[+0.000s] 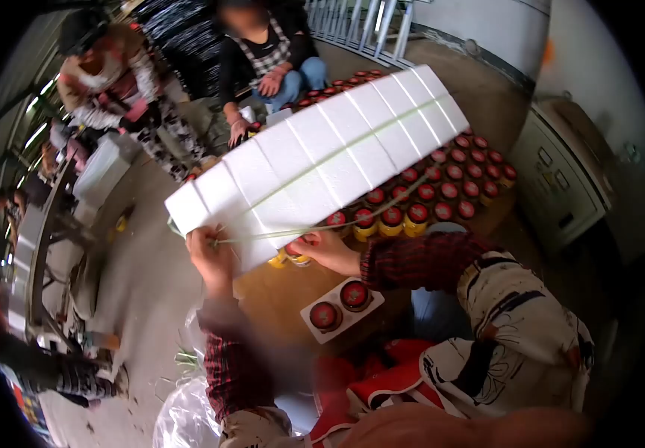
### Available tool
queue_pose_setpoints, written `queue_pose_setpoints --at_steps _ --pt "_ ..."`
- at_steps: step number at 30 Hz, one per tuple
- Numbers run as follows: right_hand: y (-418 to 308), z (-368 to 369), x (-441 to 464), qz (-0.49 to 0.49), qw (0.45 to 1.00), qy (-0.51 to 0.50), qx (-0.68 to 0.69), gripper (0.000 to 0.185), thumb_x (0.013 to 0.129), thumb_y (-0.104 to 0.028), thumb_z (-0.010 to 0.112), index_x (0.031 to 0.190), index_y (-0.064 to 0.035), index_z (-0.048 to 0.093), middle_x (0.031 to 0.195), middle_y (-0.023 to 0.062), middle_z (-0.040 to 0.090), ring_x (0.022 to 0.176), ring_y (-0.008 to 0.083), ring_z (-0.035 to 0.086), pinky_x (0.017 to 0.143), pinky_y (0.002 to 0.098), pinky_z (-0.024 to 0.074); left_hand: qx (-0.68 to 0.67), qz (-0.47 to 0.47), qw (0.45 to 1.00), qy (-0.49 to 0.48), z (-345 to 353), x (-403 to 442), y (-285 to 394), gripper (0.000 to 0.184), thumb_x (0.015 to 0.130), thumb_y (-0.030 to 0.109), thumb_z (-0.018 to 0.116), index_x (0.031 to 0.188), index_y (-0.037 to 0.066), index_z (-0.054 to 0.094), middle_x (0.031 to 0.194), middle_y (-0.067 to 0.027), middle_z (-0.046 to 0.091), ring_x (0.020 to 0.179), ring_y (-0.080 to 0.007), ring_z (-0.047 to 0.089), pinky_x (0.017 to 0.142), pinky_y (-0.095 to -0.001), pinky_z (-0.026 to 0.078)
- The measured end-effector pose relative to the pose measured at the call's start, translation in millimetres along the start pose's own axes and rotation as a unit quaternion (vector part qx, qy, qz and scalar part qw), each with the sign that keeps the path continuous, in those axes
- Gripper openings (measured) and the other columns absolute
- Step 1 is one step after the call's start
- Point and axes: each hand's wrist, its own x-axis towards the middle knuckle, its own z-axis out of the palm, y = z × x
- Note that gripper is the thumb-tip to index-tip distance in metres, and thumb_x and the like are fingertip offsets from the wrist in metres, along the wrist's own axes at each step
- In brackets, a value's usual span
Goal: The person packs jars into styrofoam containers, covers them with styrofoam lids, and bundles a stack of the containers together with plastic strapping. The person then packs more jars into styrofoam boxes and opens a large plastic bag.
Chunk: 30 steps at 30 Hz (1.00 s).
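A long row of white foam blocks [315, 153] lies slantwise in front of me, bound lengthwise by a pale green string [347, 146]. At its near left corner my left hand [211, 257] is closed in a pinch on the string, where it gathers. A loose length of string runs from there to the right, sagging along the foam's lower edge. My right hand [328, 252] is at that lower edge, fingers bent and pressed together. Whatever its fingertips grip is hidden. Beneath the foam stand jars with red lids [390, 217] and yellow bands.
Nearer me, a white foam tray [362, 311] holds two red-lidded jars. Many more jars [463, 170] stand at the right. Two people [269, 63] [117, 89] work across from me. A metal cabinet [554, 179] is at right, clear plastic [188, 414] at lower left.
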Motion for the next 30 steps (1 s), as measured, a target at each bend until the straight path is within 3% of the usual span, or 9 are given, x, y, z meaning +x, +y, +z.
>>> queue_pose_setpoints --at_steps 7,9,12,15,16,17,24,29,30 --pt "-8.3 -13.9 28.5 -0.05 0.992 0.086 0.073 0.034 0.083 -0.03 0.07 0.09 0.0011 0.06 0.092 0.0076 0.065 0.086 0.0131 0.062 0.075 0.027 0.049 -0.018 -0.083 0.996 -0.009 7.6 -6.7 22.4 0.01 0.082 0.005 0.067 0.088 0.001 0.06 0.077 -0.0063 0.06 0.069 -0.0149 0.056 0.064 -0.0281 0.047" --pt "-1.8 -21.9 42.6 -0.055 0.988 0.138 0.042 0.03 0.081 -0.027 0.074 0.085 -0.002 0.057 0.084 0.0052 0.064 0.079 0.0113 0.061 0.067 0.027 0.0499 0.089 0.06 0.992 -0.064 14.1 -12.3 4.4 0.009 0.082 0.004 0.065 0.089 0.001 0.061 0.079 -0.0076 0.061 0.072 -0.0175 0.058 0.067 -0.0285 0.048" --pt "-21.1 -27.5 48.8 -0.024 0.986 0.164 -0.005 0.048 0.083 -0.03 0.071 0.114 -0.0012 0.047 0.089 0.0044 0.061 0.069 0.0077 0.053 0.053 0.0221 0.0413 0.065 0.055 0.992 -0.09 13.7 -3.3 29.3 0.012 0.078 0.0 0.062 0.09 0.0 0.062 0.083 -0.0136 0.062 0.075 -0.0285 0.06 0.068 -0.036 0.049" --pt "-2.3 -29.3 64.7 0.035 0.98 0.19 0.04 0.064 0.08 -0.03 0.074 0.127 -0.0019 0.042 0.104 0.0073 0.058 0.081 0.0116 0.056 0.058 0.0243 0.0459 0.087 0.059 0.988 -0.116 24.1 -3.7 48.0 0.017 0.074 0.0 0.061 0.091 0.001 0.062 0.085 -0.0138 0.063 0.077 -0.0311 0.06 0.071 -0.0384 0.048" --pt "10.9 -29.1 72.3 -0.042 0.977 0.134 0.161 0.073 0.078 -0.031 0.075 0.132 -0.0027 0.037 0.108 0.008 0.059 0.093 0.0157 0.057 0.069 0.0277 0.0509 0.069 0.066 0.986 -0.136 28.6 -5.1 50.9 0.019 0.072 0.0 0.061 0.091 0.001 0.063 0.085 -0.0138 0.063 0.078 -0.0317 0.06 0.072 -0.0388 0.048" --pt "-29.3 -19.7 48.3 0.069 0.966 0.162 0.187 0.068 0.077 -0.023 0.076 0.132 -0.0022 0.04 0.124 0.0117 0.055 0.112 0.0224 0.052 0.096 0.0364 0.043 0.057 0.073 0.985 -0.148 29.6 -4.2 50.8 0.021 0.07 0.0 0.061 0.092 0.002 0.063 0.086 -0.0138 0.063 0.079 -0.0324 0.059 0.072 -0.0393 0.048" --pt "-29.5 -19.1 43.2 0.133 0.966 0.136 0.176 0.054 0.082 -0.03 0.071 0.125 -0.0074 0.049 0.117 0.0092 0.06 0.104 0.0229 0.059 0.079 0.0417 0.0526 0.13 0.064 0.967 -0.208 19.4 3.2 54.3 0.027 0.07 0.0 0.06 0.096 0.006 0.061 0.088 -0.0099 0.058 0.087 -0.0298 0.056 0.081 -0.0422 0.043" --pt "-5.2 -24.9 52.5 0.156 0.971 0.074 0.166 0.054 0.084 -0.034 0.068 0.128 -0.0117 0.046 0.12 0.0076 0.057 0.109 0.0239 0.054 0.081 0.0473 0.0475 0.343 0.104 0.932 -0.062 11.7 17.0 57.0 0.031 0.07 0.016 0.07 0.098 0.009 0.06 0.128 -0.01 0.05 0.121 -0.0328 0.043 0.105 -0.0547 0.026" --pt "-2.9 -23.8 52.5 0.158 0.971 0.067 0.167 0.054 0.084 -0.034 0.068 0.128 -0.0117 0.046 0.12 0.0076 0.057 0.109 0.0239 0.054 0.081 0.0473 0.0475 0.369 0.018 0.923 -0.112 5.1 20.6 63.4 0.045 0.076 0.026 0.068 0.116 0.01 0.056 0.142 -0.0159 0.036 0.131 -0.0398 0.032 0.105 -0.0605 0.021"
